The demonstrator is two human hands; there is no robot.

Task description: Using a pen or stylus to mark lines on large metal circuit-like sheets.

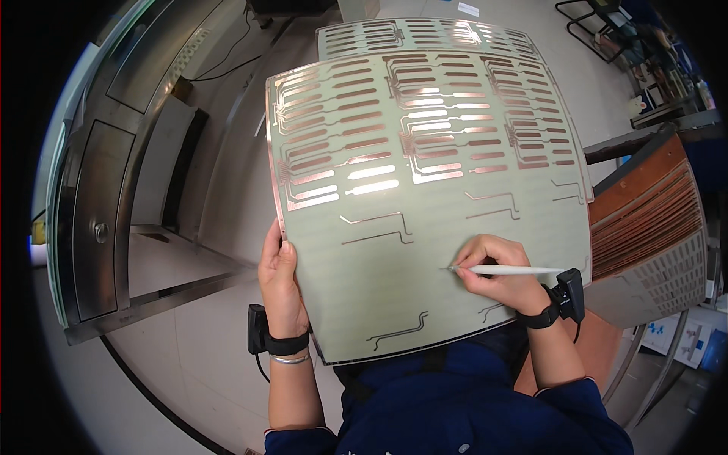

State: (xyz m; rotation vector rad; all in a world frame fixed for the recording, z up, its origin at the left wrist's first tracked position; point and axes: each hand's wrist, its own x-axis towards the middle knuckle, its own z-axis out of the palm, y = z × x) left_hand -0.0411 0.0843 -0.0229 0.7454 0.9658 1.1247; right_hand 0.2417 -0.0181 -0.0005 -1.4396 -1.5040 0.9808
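Note:
A large pale green circuit board panel [364, 284] with copper traces lies tilted in front of me, its near edge close to my body. My left hand [278, 273] grips the panel's left edge, thumb on top and the fingers partly hidden beneath. Pinched in my right hand [497, 265] is a slim white pen-shaped tool [523, 270] with a fine metal tip. That tip points left, at or just above a bare green area between the trace groups. Whether it touches the surface I cannot tell.
A second, similar panel [425, 32] shows behind the first. At the right stands a stack of copper-edged panels [644, 220]. A steel cabinet [102, 220] fills the left side, with a metal frame bar [174, 299] below it. Chairs [591, 30] are at the far right.

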